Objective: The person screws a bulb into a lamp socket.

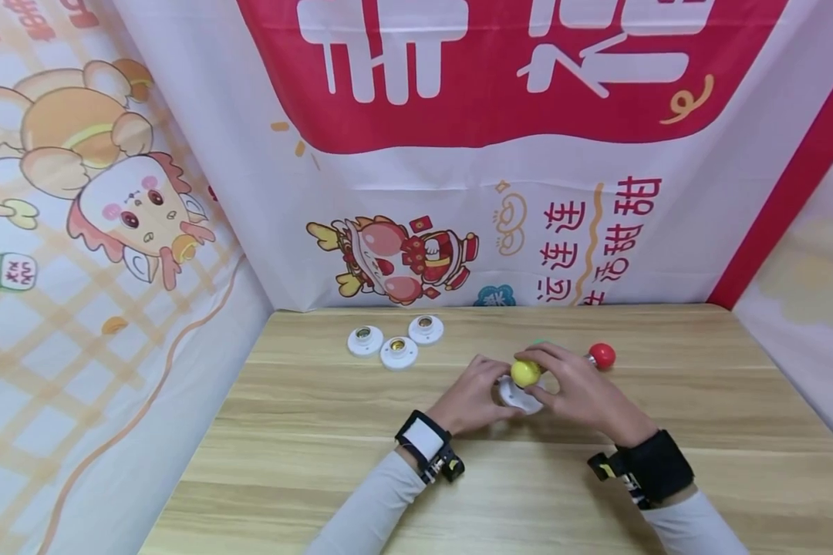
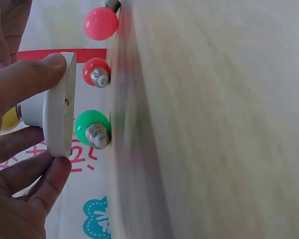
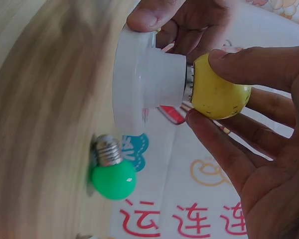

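My left hand (image 1: 470, 395) grips a white round lamp holder (image 3: 129, 79) by the rim of its base, thumb on one side and fingers on the other. The right hand (image 1: 585, 391) pinches a yellow light bulb (image 3: 219, 97) between thumb and fingers. In the right wrist view the bulb's metal base sits in the mouth of the holder, with a narrow band of metal showing. Holder and bulb are held up off the wooden table (image 1: 305, 478), the holder's flat back facing the camera in the left wrist view.
Three more white lamp holders (image 1: 399, 352) stand together at the back left. Behind the hands lie a green bulb (image 2: 92, 128), a red bulb (image 2: 96, 72) and a pinkish-red bulb (image 2: 100, 24). Printed cloth (image 1: 403, 169) hangs along the table's back edge.
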A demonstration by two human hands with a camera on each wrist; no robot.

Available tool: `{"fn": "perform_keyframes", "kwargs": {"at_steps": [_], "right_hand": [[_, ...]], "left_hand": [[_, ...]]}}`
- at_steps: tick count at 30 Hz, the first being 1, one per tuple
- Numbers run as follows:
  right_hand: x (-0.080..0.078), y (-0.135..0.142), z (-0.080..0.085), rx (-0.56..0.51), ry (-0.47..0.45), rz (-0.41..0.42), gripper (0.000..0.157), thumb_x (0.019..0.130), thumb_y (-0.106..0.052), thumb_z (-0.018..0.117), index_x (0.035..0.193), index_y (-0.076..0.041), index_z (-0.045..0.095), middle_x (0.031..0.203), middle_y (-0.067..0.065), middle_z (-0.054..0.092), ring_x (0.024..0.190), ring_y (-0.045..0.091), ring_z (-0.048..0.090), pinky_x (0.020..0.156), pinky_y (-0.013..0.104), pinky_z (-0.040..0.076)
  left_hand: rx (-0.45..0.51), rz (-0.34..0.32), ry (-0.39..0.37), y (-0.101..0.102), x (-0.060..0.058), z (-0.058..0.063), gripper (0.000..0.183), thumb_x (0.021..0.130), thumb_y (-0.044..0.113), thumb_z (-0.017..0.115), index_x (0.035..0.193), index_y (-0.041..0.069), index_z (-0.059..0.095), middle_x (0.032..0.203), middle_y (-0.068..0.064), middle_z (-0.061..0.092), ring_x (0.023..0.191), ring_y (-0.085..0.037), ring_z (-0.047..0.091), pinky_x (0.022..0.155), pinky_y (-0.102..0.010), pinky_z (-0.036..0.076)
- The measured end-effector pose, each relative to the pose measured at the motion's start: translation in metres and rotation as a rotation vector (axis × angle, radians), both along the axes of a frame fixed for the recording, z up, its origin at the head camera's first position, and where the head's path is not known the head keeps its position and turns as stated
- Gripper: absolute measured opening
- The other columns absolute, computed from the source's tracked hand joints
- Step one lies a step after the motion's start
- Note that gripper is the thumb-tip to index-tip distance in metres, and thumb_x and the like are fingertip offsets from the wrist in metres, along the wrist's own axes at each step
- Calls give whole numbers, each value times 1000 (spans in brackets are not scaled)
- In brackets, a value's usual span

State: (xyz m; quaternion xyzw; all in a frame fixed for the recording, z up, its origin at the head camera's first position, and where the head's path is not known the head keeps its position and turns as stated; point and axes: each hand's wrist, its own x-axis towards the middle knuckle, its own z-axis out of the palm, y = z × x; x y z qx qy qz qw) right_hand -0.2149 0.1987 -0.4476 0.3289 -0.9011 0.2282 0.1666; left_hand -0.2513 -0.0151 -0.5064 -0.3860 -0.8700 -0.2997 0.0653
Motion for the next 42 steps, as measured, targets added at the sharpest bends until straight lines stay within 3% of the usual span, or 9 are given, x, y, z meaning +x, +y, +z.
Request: {"fn": "perform_keyframes", "kwargs": {"at_steps": [5,11,21,42], "right_hand": [[-3,8,-6,-1,-5,-20,50,78,-21,78,124,-11,62,124,7,61,113,22,57,93,46,51],[-5,13,-12,0,-34,-26,50,78,-18,77,125,-11,61,126,9,60,109,21,59,91,46,52],[-6,18,-19,21,-121,-61,51,82,-18,74,130,-12,59,136,13,54,127,30,45,100,53,45],[-8,20,-26,27,-149,-75,52,81,-16,74,131,-13,58,136,13,54,128,32,45,100,54,44]], "left_hand": [[-30,2,5,9,-3,0,59,74,44,80,122,17,61,121,7,62,110,-7,44,94,-20,44],[-86,13,-5,18,-6,-3,60,74,47,79,121,15,61,120,5,61,109,-8,45,92,-18,44],[-185,24,-22,26,-8,-1,61,73,48,79,119,12,61,119,2,60,106,-10,46,90,-17,43],[-259,41,-119,32,-10,0,66,76,44,79,130,13,57,123,1,57,108,-11,46,89,-18,46]]}}
